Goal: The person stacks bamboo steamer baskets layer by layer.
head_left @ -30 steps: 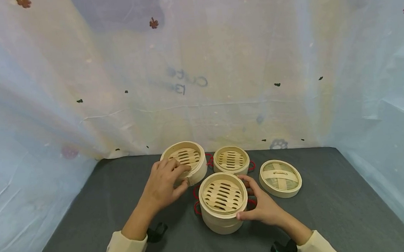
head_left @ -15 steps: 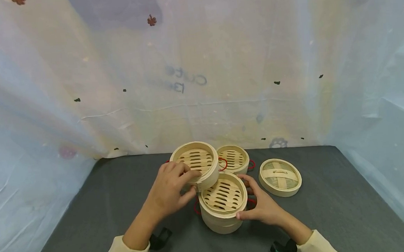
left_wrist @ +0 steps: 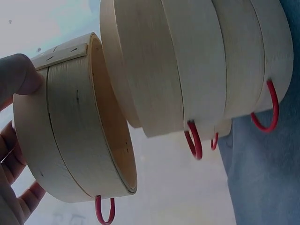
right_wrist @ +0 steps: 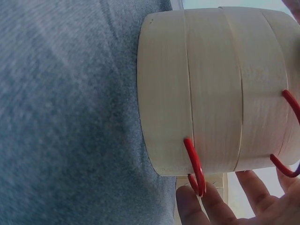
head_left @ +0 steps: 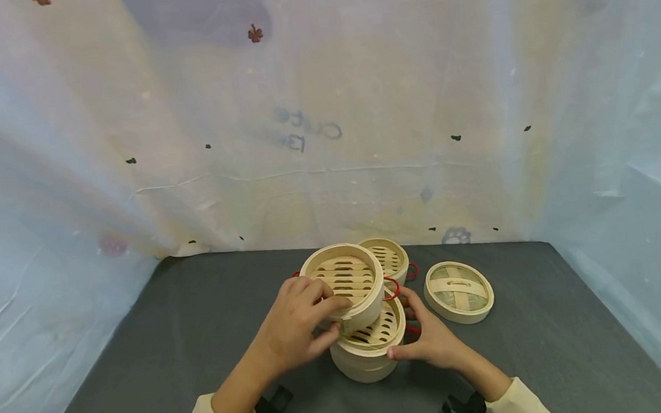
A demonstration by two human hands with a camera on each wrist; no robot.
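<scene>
My left hand [head_left: 296, 330] pinches a round bamboo steamer basket [head_left: 367, 317] by its near left wall, thumb outside and fingers over the rim. In the left wrist view this basket [left_wrist: 75, 126], with a red loop handle, is tilted beside the top of a stack. The stack is two bamboo steamer baskets [head_left: 364, 365] on the dark table, its slatted top partly covered by the held basket. Around the stack's right side curl the thumb and fingers of my right hand [head_left: 428, 337]. Red handles and the stacked walls [right_wrist: 211, 89] fill the right wrist view.
Behind the stack stands another bamboo basket [head_left: 392, 263] with a red handle, partly hidden. A woven bamboo lid [head_left: 458, 292] with a strap handle lies to the right. The dark tabletop [head_left: 546, 332] ends against a pale plastic sheet [head_left: 358, 102] at the back.
My left hand has lifted its basket from the back left and carried it right and nearer, until it overlaps the stack. My right hand has stayed on the stack.
</scene>
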